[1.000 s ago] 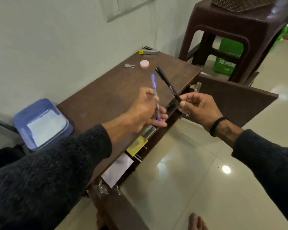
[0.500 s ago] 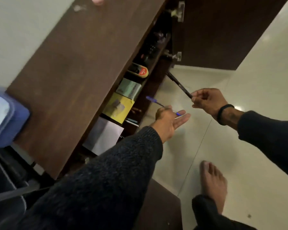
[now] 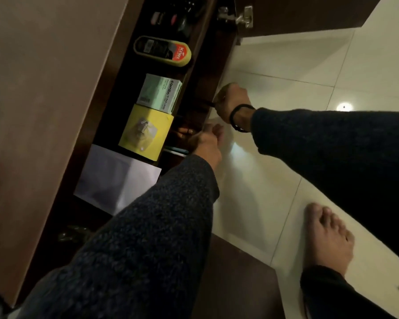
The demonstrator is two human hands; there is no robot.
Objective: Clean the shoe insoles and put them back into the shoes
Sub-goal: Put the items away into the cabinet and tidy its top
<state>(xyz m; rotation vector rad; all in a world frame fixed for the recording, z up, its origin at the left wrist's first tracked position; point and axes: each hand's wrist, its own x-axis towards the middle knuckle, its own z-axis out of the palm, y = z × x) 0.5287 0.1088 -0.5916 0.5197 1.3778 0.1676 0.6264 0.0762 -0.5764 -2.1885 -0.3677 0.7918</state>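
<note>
Black pen pinched in right hand, tip entering the cabinet shelf. Left hand just below it at the shelf edge; grip on anything cannot be told. Beside the shelf edge: yellow box, green box, polish tin. Insoles, shoes: not in view. Judged: stowing pens, cleaning not begun; next, locate shoes.

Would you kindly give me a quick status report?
Right hand grips black pen at cabinet shelf. Left hand reaching in, grasp unclear. No insoles or shoes visible.
</note>
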